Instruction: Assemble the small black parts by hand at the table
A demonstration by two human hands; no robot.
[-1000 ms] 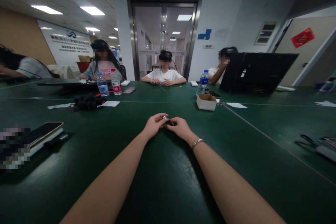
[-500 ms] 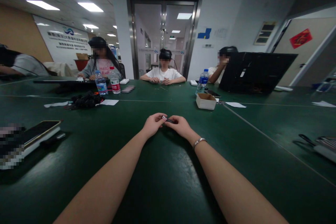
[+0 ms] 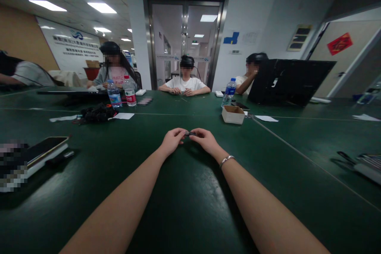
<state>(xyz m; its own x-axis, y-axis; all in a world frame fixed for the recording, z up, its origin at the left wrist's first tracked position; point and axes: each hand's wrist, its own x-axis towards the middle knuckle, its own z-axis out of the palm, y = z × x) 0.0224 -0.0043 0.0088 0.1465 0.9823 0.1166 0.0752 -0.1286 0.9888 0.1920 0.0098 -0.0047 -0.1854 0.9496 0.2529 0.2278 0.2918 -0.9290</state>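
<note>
Over the green table (image 3: 178, 214), my left hand (image 3: 172, 141) and my right hand (image 3: 206, 141) meet almost fingertip to fingertip. Between them is a small dark object (image 3: 189, 133) with a silvery part near the left end. Both hands pinch it, one from each side, with the fingers closed. Its kind is too small to make out, and the fingers cover most of it. A silver bracelet (image 3: 226, 161) circles my right wrist.
An open cardboard box (image 3: 233, 116) stands beyond my right hand, near a water bottle (image 3: 229, 93). Black cables (image 3: 99, 112) lie far left; a phone (image 3: 44, 147) is nearer left. Several people sit across the table, one person (image 3: 187, 83) straight ahead. A large black screen (image 3: 290, 83) stands at right.
The small dark object has turned slightly between my fingers, and less of its silvery end shows. My fingertips have come a little closer together; the arms have barely moved.
</note>
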